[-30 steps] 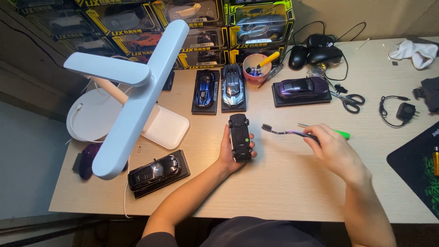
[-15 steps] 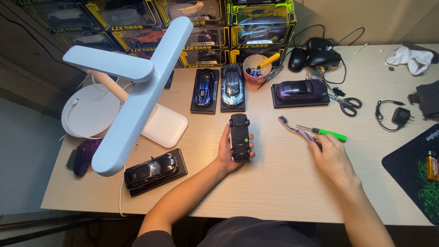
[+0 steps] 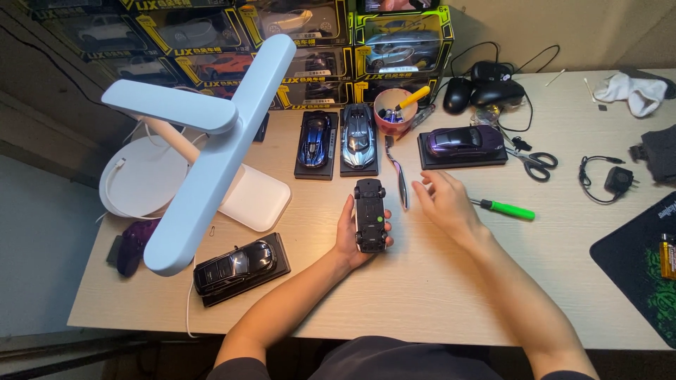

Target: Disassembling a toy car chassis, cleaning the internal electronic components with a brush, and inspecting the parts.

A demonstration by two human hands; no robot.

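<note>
Black model car [image 3: 370, 214] is lying upside down in the left hand [image 3: 355, 236], near the middle of the desk [image 3: 436, 295]; its underside is facing up and the fingers are closing around its sides in a firm hold. Right hand [image 3: 443, 204] is resting on the desk just beside the car, palm down and fingers spread, gripping nothing; it is sitting between a thin purple-handled tool [image 3: 398, 172] and a green-handled screwdriver [image 3: 507, 208]; the thin tool is lying just off its fingertips, and whether they are touching it cannot be told.

Judged from the layout, work on the car's underside is standing at an early or interrupted stage: the car is turned over and held ready, yet no tool is being applied to it; the chassis is appearing whole, with no part seen removed.

Other items: two blue model cars on plinths [image 3: 338, 141] toward the far edge, a purple one [image 3: 461, 143] to their right, a black one [image 3: 241, 266] near the front left corner; scissors [image 3: 534, 160] and a pink cup of tools [image 3: 394, 112] are lying well apart from both hands.
</note>
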